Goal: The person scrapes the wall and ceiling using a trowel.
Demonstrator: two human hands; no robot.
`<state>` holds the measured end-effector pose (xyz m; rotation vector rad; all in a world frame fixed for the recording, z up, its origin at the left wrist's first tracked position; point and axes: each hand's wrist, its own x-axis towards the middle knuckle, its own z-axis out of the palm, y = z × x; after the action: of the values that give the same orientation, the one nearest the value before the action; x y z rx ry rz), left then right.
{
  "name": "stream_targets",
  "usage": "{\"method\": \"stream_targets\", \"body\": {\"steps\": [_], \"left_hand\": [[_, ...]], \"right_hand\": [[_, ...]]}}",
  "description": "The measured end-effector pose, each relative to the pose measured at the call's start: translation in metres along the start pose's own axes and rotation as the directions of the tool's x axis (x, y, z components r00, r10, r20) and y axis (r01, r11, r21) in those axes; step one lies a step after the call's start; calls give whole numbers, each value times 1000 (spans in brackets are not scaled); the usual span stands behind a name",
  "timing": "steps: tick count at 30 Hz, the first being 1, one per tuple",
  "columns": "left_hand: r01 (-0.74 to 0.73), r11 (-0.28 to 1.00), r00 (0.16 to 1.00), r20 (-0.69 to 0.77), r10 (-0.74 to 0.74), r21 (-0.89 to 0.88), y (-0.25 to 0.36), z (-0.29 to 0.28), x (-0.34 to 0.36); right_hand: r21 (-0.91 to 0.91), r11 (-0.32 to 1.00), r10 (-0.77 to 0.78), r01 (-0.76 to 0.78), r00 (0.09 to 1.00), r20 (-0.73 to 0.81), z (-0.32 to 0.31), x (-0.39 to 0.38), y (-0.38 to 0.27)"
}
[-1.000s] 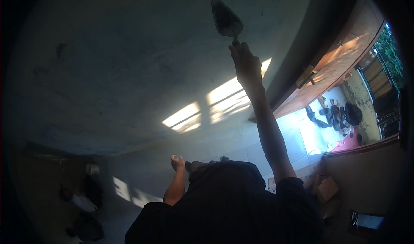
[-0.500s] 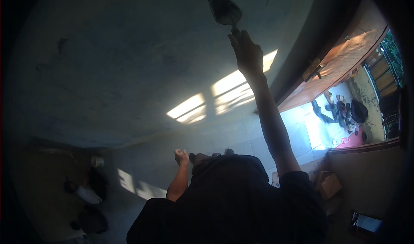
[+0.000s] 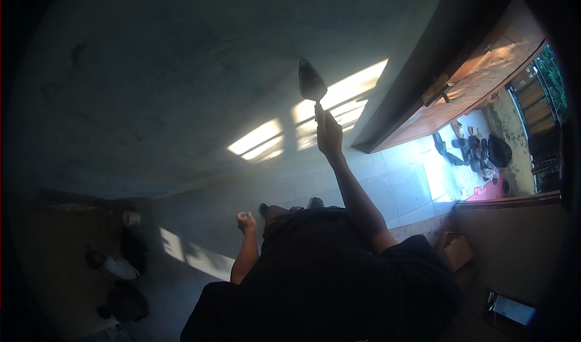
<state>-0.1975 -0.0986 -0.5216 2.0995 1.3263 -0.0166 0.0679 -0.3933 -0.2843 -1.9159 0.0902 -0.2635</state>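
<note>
My right hand (image 3: 329, 133) is wrapped round the handle of a pointed trowel (image 3: 311, 82). Its dark, leaf-shaped blade points up and away from me, in front of the grey wall (image 3: 181, 100). I cannot tell whether the blade touches the wall. Low beside my waist, my left hand (image 3: 246, 222) is curled closed. What it holds, if anything, does not show.
A wooden door (image 3: 448, 94) with a metal handle stands at the right. Beyond it, shoes (image 3: 475, 151) lie on the tiled floor (image 3: 387, 172). A cardboard box (image 3: 455, 250) is at the lower right. Two people (image 3: 124, 266) and a pale bucket (image 3: 131, 218) are at the lower left.
My right hand has come down along the wall and slightly left with the trowel, closer to my body. The left hand has shifted only slightly.
</note>
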Motion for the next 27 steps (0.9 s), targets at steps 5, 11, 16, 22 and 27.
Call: {"method": "stream_targets", "body": {"steps": [5, 11, 16, 22, 27], "left_hand": [[101, 980, 994, 49, -94, -172, -26, 13, 28], [223, 954, 970, 140, -198, -199, -2, 0, 9], [54, 988, 997, 65, -45, -148, -28, 2, 33], [146, 981, 982, 141, -127, -128, 20, -21, 11], [133, 978, 986, 119, -115, -158, 25, -22, 13]], "right_hand": [[402, 858, 212, -320, 933, 291, -3, -24, 10], [509, 739, 330, -441, 896, 297, -15, -18, 34], [598, 698, 251, -394, 917, 310, -21, -4, 25], [622, 657, 237, -426, 900, 366, -24, 0, 37], [718, 618, 179, -320, 947, 268, -18, 37, 20]]}}
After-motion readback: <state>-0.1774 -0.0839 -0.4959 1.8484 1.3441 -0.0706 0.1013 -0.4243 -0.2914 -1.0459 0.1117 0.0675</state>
